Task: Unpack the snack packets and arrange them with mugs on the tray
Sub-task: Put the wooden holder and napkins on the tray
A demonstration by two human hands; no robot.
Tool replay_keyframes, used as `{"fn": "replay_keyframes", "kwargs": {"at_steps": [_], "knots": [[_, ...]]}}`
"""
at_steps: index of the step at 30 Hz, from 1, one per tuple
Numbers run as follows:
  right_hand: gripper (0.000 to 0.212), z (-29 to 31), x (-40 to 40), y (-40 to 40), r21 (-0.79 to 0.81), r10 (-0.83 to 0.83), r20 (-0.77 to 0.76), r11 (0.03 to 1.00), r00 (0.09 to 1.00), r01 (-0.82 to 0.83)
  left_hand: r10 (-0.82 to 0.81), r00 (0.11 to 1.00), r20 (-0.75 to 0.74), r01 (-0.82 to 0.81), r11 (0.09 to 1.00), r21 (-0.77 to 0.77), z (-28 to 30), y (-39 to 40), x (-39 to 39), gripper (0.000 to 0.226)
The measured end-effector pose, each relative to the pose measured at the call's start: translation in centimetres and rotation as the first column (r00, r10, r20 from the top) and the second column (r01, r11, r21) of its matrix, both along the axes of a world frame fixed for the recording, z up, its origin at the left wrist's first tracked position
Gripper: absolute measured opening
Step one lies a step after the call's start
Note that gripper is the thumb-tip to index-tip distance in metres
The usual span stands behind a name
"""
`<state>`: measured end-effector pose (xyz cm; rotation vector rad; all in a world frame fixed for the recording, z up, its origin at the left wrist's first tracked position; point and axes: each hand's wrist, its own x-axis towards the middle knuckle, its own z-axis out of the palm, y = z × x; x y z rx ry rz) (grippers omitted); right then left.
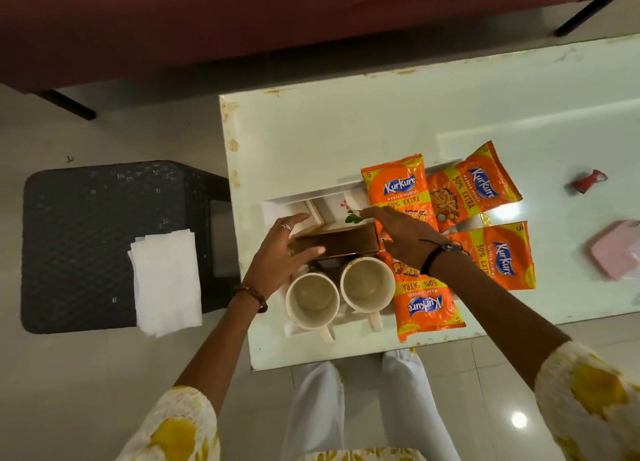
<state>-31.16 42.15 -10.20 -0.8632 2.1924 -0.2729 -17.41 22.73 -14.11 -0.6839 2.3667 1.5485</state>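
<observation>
A white tray [304, 194] lies on the pale glass table [346, 131]. Two cream mugs [312, 299] [367, 284] stand upright side by side at its near edge, handles toward me. Behind them sits a brown wooden box [343, 240]. My left hand [277, 256] grips its left end, thumb over the front. My right hand [405, 233] presses flat against its right end, fingers stretched forward. Several orange Kurkure packets lie flat on the tray's right part: one at the far side [398, 183], one beside it [474, 190], one at right [502, 252], one near me [426, 304].
A dark woven stool [86, 239] stands left of the table with a stack of white napkins [166, 280] on it. A red crumpled wrapper [588, 181] and a pink object [616, 249] lie at the table's right. Maroon furniture [242, 17] runs along the far side.
</observation>
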Motion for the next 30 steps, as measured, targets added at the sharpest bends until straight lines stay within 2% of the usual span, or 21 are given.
{"fn": "replay_keyframes", "kwargs": {"at_steps": [2,4,5,7,9,12,14,17,20,23,27,28,30], "knots": [[0.050,1.8,0.9,-1.3,-0.078,-0.052,-0.083,0.996,0.995,0.046,0.117,0.993,-0.035,-0.116,0.993,0.016,1.5,-0.1,0.6,0.051],[0.034,3.7,2.7,-3.0,-0.209,-0.149,-0.104,0.970,0.983,0.125,0.238,0.966,-0.099,-0.232,0.970,0.071,3.3,0.1,1.6,0.041],[0.028,4.5,4.0,-4.2,-0.283,-0.209,-0.054,0.941,0.976,0.185,0.302,0.944,-0.131,-0.292,0.952,0.094,4.2,0.2,2.4,0.036],[0.021,5.5,7.3,-7.1,-0.391,-0.301,0.149,0.857,0.942,0.336,0.438,0.885,-0.157,-0.426,0.898,0.106,5.6,0.2,4.4,0.029],[0.019,5.4,10.9,-10.2,-0.420,-0.334,0.290,0.797,0.897,0.433,0.568,0.813,-0.130,-0.559,0.823,0.102,6.5,0.1,6.5,0.026],[0.016,4.1,15.5,-14.8,-0.352,-0.402,0.413,0.757,0.817,0.550,0.692,0.714,-0.106,-0.698,0.715,-0.030,6.5,-1.4,10.0,0.023],[0.017,2.8,17.5,-17.0,-0.271,-0.485,0.505,0.696,0.714,0.665,0.717,0.689,-0.106,-0.722,0.669,-0.175,5.8,-3.0,12.1,0.025],[0.029,0.6,19.1,-19.8,-0.171,-0.619,0.532,0.590,0.578,0.789,0.684,0.727,-0.052,-0.649,0.661,-0.378,3.9,-6.0,14.9,0.029],[0.048,-1.6,20.0,-21.9,-0.071,-0.695,0.519,0.545,0.498,0.835,0.683,0.724,0.098,-0.569,0.671,-0.476,1.8,-8.7,16.1,0.042],[0.066,-3.4,20.8,-23.7,0.041,-0.702,0.537,0.577,0.468,0.816,0.720,0.667,0.193,-0.586,0.667,-0.461,0.4,-10.2,15.9,0.060],[0.053,-4.4,21.9,-25.1,0.089,-0.736,0.467,0.591,0.491,0.802,0.735,0.639,0.229,-0.572,0.652,-0.497,-0.3,-11.0,15.0,0.065],[0.048,-4.5,22.1,-25.2,0.086,-0.747,0.446,0.584,0.493,0.807,0.745,0.631,0.215,-0.618,0.651,-0.440,-0.4,-11.0,14.9,0.065],[0.040,-4.4,22.3,-25.1,0.073,-0.754,0.426,0.580,0.500,0.812,0.784,0.589,0.196,-0.750,0.621,-0.230,-0.4,-11.2,14.6,0.064]]}}
